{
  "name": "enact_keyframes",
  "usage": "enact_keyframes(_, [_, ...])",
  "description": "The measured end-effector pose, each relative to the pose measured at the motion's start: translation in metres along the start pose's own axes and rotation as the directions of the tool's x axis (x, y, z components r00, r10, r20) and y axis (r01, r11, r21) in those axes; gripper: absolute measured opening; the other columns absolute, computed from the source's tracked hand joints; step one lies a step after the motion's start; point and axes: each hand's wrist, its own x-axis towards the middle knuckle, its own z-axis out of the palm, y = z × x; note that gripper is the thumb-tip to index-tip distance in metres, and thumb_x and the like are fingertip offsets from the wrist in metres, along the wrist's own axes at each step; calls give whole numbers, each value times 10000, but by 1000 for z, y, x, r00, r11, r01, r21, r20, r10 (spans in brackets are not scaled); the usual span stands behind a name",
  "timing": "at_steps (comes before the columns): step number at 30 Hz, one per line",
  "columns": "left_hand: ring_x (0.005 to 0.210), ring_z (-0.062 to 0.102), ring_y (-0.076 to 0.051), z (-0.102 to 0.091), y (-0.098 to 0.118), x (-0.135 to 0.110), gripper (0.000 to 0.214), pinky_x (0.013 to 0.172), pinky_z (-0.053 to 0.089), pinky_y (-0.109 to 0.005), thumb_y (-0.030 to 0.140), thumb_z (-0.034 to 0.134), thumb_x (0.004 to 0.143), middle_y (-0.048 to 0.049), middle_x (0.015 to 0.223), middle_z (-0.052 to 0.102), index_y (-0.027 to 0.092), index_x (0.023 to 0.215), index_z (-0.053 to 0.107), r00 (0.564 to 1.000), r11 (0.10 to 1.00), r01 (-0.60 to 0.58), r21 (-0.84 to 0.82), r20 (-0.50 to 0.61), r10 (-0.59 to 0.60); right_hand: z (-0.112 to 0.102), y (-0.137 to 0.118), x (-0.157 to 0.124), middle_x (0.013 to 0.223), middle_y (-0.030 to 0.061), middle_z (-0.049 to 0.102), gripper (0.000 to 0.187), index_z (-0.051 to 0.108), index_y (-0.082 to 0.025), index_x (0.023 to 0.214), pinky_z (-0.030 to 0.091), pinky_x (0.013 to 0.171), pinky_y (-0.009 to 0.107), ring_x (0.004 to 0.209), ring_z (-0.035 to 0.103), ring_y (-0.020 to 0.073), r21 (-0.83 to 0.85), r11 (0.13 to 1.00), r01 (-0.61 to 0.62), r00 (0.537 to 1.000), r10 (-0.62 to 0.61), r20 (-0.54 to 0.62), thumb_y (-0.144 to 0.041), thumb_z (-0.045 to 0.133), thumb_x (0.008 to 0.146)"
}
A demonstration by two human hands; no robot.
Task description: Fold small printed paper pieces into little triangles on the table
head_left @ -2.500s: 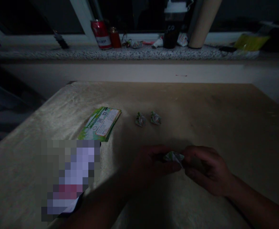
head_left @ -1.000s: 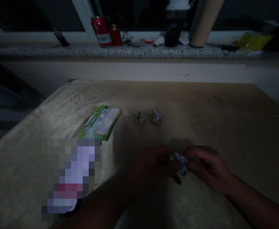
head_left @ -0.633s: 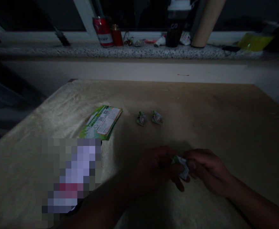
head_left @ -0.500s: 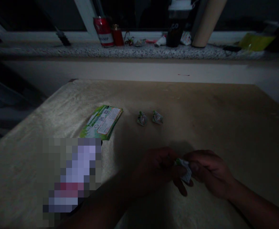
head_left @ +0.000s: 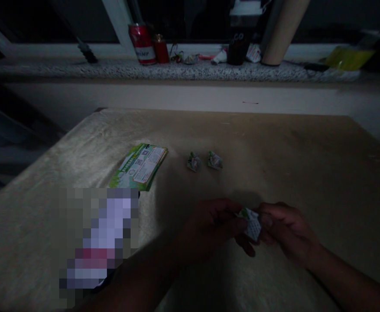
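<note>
A small folded piece of printed paper [head_left: 252, 225], white with a green corner, is pinched between both hands above the table. My left hand [head_left: 220, 223] grips its left side with thumb and fingers. On its right edge, my right hand [head_left: 284, 229] is closed with the thumb against it. Farther back lie two small folded paper pieces, a left one [head_left: 193, 161] and a right one [head_left: 215, 160], green and white and pointed. To their left rests a stack of green printed leaflets [head_left: 141, 167].
A pixelated, lit device-like shape [head_left: 102, 238] lies at the table's left. On the granite windowsill [head_left: 112, 69] stand a red drink can [head_left: 142, 43], a red lighter-like object [head_left: 160, 49], a dark cup [head_left: 238, 41] and a cardboard tube [head_left: 284, 32]. Light is dim.
Both hands have shifted slightly upward, and the paper between them has turned so more of its printed face shows. The paper pieces and leaflets on the table stay put.
</note>
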Motion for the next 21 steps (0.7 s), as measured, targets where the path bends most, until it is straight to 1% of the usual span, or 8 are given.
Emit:
enact_keyframes(3, [652,750,-146,1,1,-2,231,639,612,-256,345,804,885,-46,813,777,129,934,738,1000,1000,-5,16,-12,5,-2,1,1,546,-36,488,456,571,-189,708,340,444,229,464,460,102,-26,1000,14,999,-13,45,-466,496,1062])
enact_keyframes(6, [666,752,-152,1,0,-3,230,636,613,-257,343,798,891,-52,828,776,129,942,734,1000,1000,-20,24,-2,20,0,-1,1,532,-40,484,440,574,-180,686,322,431,212,452,445,89,3,999,-36,996,35,80,-388,511,1068])
enact_keyframes(10, [680,765,-169,0,0,-5,232,651,621,-275,342,792,899,-65,838,778,124,945,729,999,999,-32,38,22,31,8,-7,1,456,-67,426,456,569,-175,670,289,399,188,391,358,66,244,957,-157,987,143,73,-401,524,1063])
enact_keyframes(12, [685,768,-177,-1,-1,-5,228,658,624,-287,335,791,902,-75,838,782,122,942,720,999,999,-34,31,28,34,12,-7,1,427,-79,395,460,560,-178,661,338,411,190,379,353,67,374,906,-201,980,186,77,-421,544,1051])
enact_keyframes(14, [682,767,-180,-1,-1,-4,232,657,622,-295,335,799,894,-76,831,782,127,937,706,999,999,-39,6,34,39,14,-5,1,421,-83,387,464,552,-183,659,410,436,212,378,368,74,448,867,-218,976,199,90,-441,549,1044])
enact_keyframes(16, [677,759,-178,-1,-2,-3,258,655,615,-299,351,821,869,-65,813,774,138,931,690,999,1000,-27,-14,17,27,13,0,-1,435,-79,402,462,557,-182,669,443,449,231,386,380,79,425,883,-200,980,178,91,-448,542,1045])
enact_keyframes(17, [667,750,-172,-1,-3,-3,283,652,608,-294,366,840,847,-54,791,763,141,920,685,1000,1000,-10,-9,2,10,12,2,-2,446,-74,414,452,567,-176,676,408,433,216,389,376,75,363,912,-189,982,168,91,-429,544,1049])
enact_keyframes(21, [615,667,-122,0,-1,-3,394,620,546,-243,487,853,799,-23,707,687,124,828,700,995,985,97,145,-49,-91,6,4,-5,494,-74,403,407,615,-161,729,340,420,208,411,350,69,247,960,-133,988,108,112,-380,529,1062])
